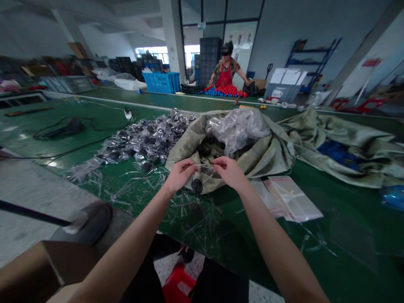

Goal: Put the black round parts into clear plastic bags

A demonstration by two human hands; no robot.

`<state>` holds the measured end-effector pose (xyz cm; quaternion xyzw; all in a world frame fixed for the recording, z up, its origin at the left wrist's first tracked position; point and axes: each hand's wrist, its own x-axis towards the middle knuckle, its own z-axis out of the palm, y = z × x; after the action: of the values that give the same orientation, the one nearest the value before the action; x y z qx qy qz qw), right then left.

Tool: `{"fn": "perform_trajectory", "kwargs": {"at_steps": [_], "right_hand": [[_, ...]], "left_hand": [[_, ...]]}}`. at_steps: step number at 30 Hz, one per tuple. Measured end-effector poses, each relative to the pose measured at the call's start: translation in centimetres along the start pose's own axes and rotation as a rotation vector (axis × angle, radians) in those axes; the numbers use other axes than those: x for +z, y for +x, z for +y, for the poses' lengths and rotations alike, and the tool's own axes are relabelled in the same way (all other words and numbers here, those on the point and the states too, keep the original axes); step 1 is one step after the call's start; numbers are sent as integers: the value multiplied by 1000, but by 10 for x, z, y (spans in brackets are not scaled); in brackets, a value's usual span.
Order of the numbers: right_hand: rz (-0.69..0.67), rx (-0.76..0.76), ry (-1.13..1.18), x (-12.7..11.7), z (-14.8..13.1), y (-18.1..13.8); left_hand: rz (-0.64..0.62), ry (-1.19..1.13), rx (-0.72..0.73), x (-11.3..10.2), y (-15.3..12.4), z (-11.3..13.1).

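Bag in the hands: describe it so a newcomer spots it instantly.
Start at the open grey-green sack in the middle of the green surface. In front of its mouth, the left hand and right hand pinch a small clear bag with one black round piece hanging in it. Unlike the heap of bagged pieces to the left, it is held in the air.
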<state>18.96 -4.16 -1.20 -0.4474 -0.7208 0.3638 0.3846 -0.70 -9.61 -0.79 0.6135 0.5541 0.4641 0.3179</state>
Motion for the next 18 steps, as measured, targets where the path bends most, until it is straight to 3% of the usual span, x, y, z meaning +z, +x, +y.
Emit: {"fn": "perform_trajectory", "kwargs": {"at_steps": [5,9,18], "right_hand": [[41,41,191,19,1,1],[43,33,266,29,-7,-5],[73,-239,-111,46,-21,-24]], "left_hand": [[181,-204,-56,9,15,-16],[235,-208,-112,8,23,-16],[330,-229,-132,0,33,-9]]}}
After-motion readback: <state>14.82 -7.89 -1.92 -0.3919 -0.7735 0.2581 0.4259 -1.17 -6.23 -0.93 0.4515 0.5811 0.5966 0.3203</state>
